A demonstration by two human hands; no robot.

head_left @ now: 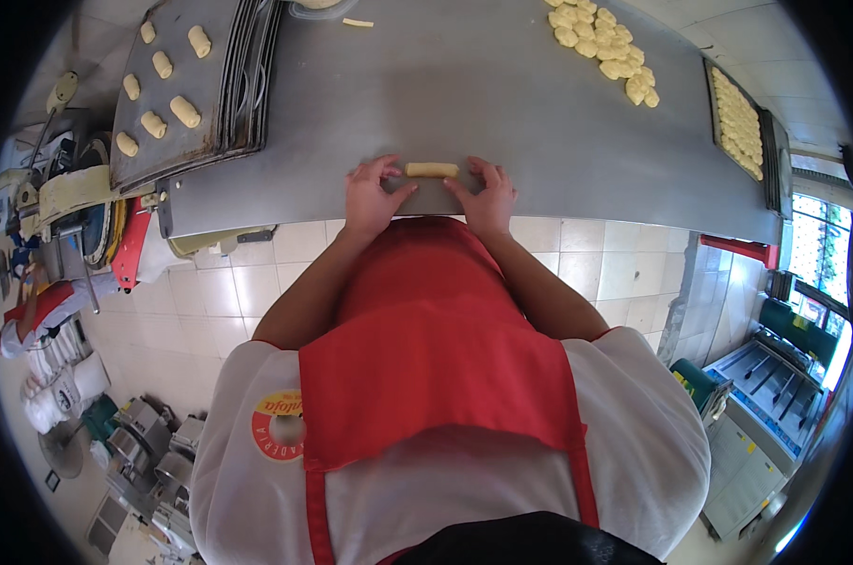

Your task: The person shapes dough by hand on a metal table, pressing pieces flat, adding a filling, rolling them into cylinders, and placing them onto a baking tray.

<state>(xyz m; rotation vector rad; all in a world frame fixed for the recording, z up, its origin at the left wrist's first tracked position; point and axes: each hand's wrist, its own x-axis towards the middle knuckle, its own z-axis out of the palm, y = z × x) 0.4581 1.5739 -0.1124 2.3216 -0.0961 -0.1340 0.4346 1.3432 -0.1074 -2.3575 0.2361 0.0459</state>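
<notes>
A short cylinder of pale dough (431, 169) lies sideways on the steel table (417, 104), just above the red apron at my waist. My left hand (374, 193) is at its left end, fingers curved and apart, thumb pointing toward it. My right hand (483, 193) is at the right end in a similar curve, thumb tip close below the roll. Neither hand grips the dough; whether the fingertips touch it is unclear. A thin dough strip (357, 22) lies farther back, beside part of a clear container (318, 8).
Stacked trays (247, 94) at left carry rolls (186, 113). A dough pile (596, 42) lies back right, near a filled tray (737, 122). A machine (87, 188) and a co-worker (35, 311) are at left. A steel appliance (765, 395) stands at right.
</notes>
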